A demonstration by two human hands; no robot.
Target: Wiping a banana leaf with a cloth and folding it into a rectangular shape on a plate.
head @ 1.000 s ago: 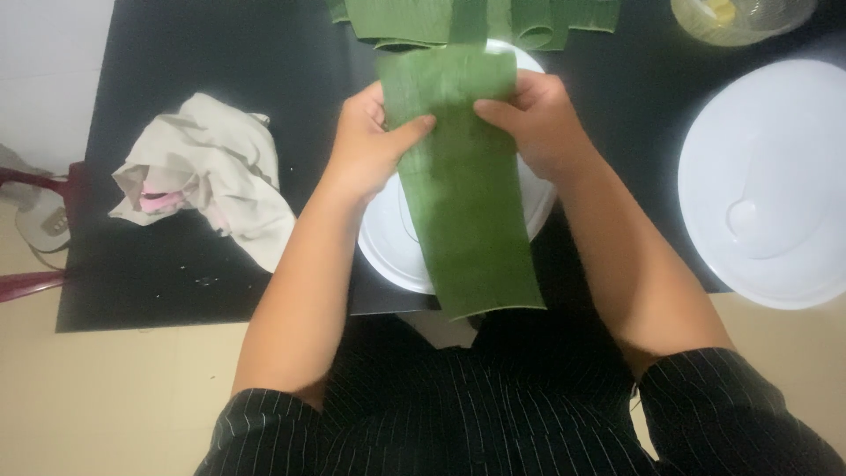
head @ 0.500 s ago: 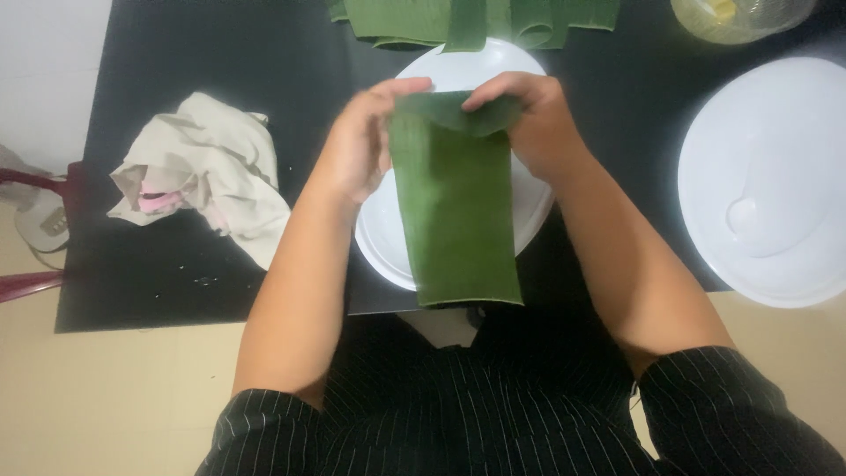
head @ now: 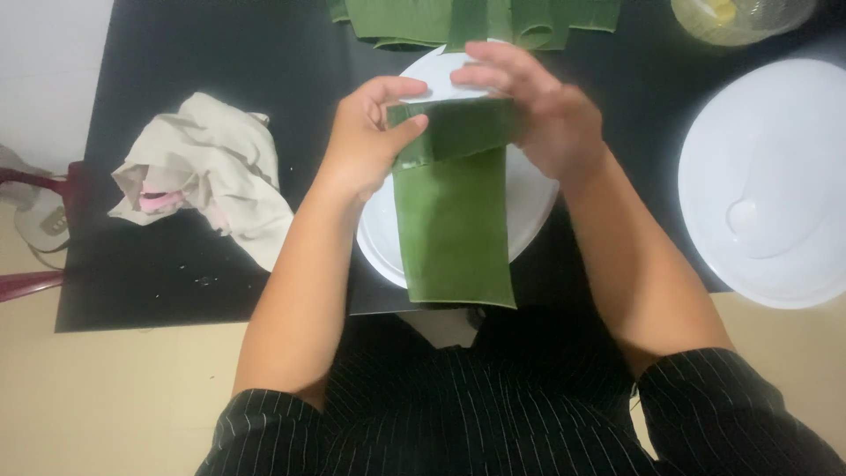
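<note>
Seen from the head camera looking down, a person in a dark pinstriped top works over a black table (head: 220, 53). Both hands are raised just above a round white plate (head: 538, 207) that sits near the table's near edge, in front of the body. The left hand (head: 366, 141) has its grip pinched on the left end of a long green leaf strip (head: 454, 225), thumb on top and fingers behind. The right hand (head: 546, 115) is curled over the strip's upper part, grasping a flap that is folded across to the right; its fingertips are hidden behind the fold. Below the fold the strip hangs down over the plate and past its near rim, reaching the table's near edge. More green leaf pieces (head: 414, 18) lie at the far edge of the table, just beyond the plate. A crumpled beige cloth (head: 211, 167) with a bit of pink rests toward the left edge, well apart from the hands. A large white round lid (head: 775, 185) lies at the right edge, and a clear bowl (head: 740, 16) with something yellow sits at the far right corner. The leaf looks stiff and ribbed, so a sharp crease could split it along the grain, and a loosened pinch could let the fold spring open.
</note>
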